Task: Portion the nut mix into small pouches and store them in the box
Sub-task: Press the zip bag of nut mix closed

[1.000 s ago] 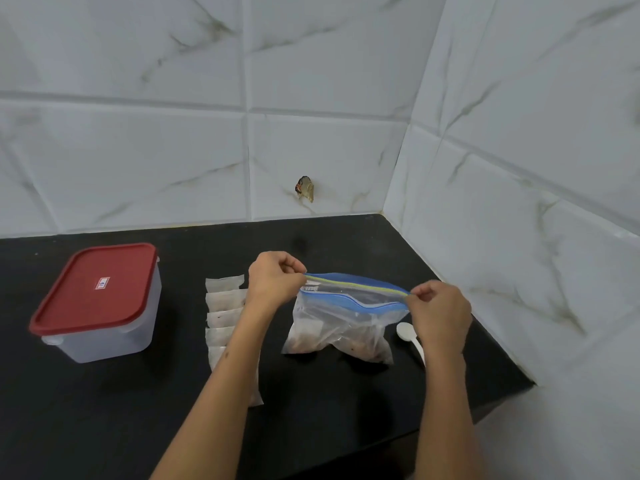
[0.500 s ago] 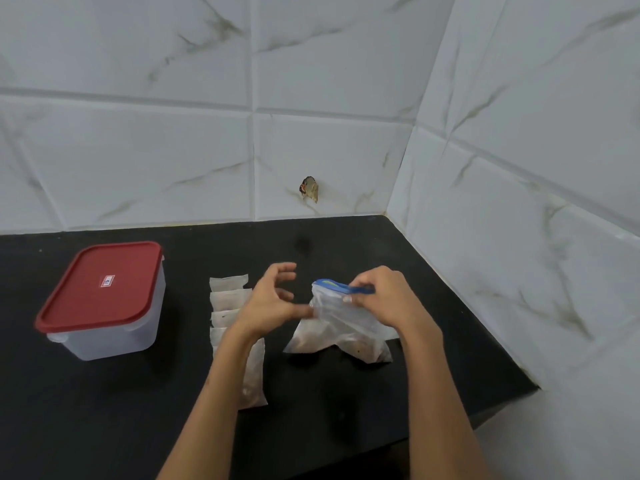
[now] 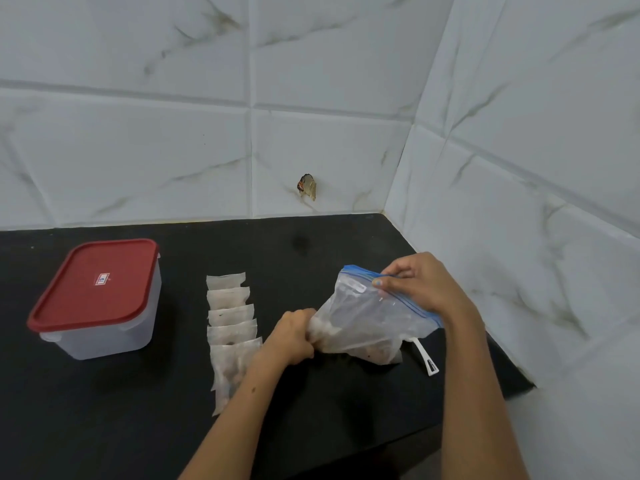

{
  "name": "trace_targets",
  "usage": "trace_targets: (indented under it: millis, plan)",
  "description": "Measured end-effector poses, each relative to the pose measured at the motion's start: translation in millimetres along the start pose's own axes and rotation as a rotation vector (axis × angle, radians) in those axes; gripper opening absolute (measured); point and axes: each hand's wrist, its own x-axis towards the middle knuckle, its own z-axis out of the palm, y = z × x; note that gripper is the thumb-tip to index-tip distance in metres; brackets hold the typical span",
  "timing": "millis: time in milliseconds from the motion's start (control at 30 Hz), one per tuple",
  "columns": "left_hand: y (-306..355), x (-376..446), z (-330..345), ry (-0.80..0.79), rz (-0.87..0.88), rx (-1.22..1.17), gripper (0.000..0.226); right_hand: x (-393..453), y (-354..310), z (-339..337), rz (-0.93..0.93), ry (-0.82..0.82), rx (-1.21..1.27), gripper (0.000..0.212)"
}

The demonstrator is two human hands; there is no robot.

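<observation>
Head view, zip bag (image 3: 367, 320) of nuts, lidded box (image 3: 100, 299)

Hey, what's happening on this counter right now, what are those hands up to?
A person is handling a large zip bag of nut mix on a black counter. The left hand grips the bag's bunched lower corner, while the right hand pinches its blue zip top. A row of small pouches lies overlapping to the left of the bag, and a white scoop pokes out from behind it. The storage box sits at far left with its red lid on, so nothing looks stored yet.
</observation>
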Motion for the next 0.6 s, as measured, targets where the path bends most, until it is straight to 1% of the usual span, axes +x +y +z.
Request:
trace_targets:
  millis: [33, 67, 100, 133, 167, 200, 233, 267, 300, 367, 400, 433, 500, 533, 567, 600]
  plan:
    - [3.0, -0.4, -1.0, -0.015, -0.007, 0.014, 0.061, -0.3, 0.0, -1.2, -0.003, 0.002, -0.004, 0.013]
    - [5.3, -2.0, -3.0, -0.036, -0.012, 0.006, 0.068, -0.3, -0.7, -2.1, -0.006, -0.001, -0.011, 0.013]
    - [7.2, -3.8, -5.1, -0.050, -0.002, -0.025, 0.082, 0.4, -2.4, -2.9, -0.012, -0.006, -0.023, 0.012]
    - [10.3, -7.5, -8.4, -0.045, 0.036, -0.095, 0.099, 1.2, -4.8, -3.4, -0.017, -0.015, -0.041, 0.011]
    - [15.8, -12.4, -13.4, -0.020, 0.096, -0.216, 0.112, 2.9, -6.5, -3.0, -0.022, -0.029, -0.065, 0.009]
    - [23.0, -17.0, -18.3, 0.022, 0.171, -0.350, 0.116, 4.3, -8.0, -1.3, -0.024, -0.044, -0.094, 0.008]
    - [30.8, -20.0, -23.5, 0.071, 0.241, -0.451, 0.115, 5.6, -9.2, 1.6, -0.026, -0.064, -0.124, 0.007]
    - [40.6, -22.5, -29.1, 0.115, 0.287, -0.503, 0.110, 5.9, -10.6, 5.1, -0.029, -0.088, -0.146, 0.007]
    - [50.3, -23.4, -34.9, 0.152, 0.306, -0.502, 0.099, 5.5, -11.6, 8.4, -0.035, -0.109, -0.159, 0.007]
    - [67.2, -24.1, -45.8, 0.223, 0.334, -0.420, 0.061, 1.8, -11.1, 11.4, -0.054, -0.091, -0.113, 0.009]
    - [72.1, -23.9, -49.9, 0.245, 0.333, -0.387, 0.045, -1.6, -8.1, 10.4, -0.059, -0.015, -0.037, 0.012]
    - [74.6, -22.5, -52.7, 0.254, 0.316, -0.362, 0.035, -6.5, -3.6, 7.8, -0.056, 0.124, 0.062, 0.014]
    - [76.5, -21.4, -56.5, 0.245, 0.271, -0.295, 0.027, -18.9, 12.2, 1.7, -0.002, 0.502, 0.180, 0.017]
    - [77.9, -22.3, -58.3, 0.236, 0.253, -0.237, 0.024, -24.8, 23.7, -1.0, 0.074, 0.655, 0.154, 0.021]
    - [80.0, -23.6, -60.7, 0.231, 0.236, -0.161, 0.023, -29.0, 39.0, -3.0, 0.188, 0.730, 0.085, 0.025]
    - [83.9, -25.8, -63.0, 0.233, 0.224, -0.068, 0.023, -32.4, 55.4, -3.0, 0.313, 0.724, 0.007, 0.028]
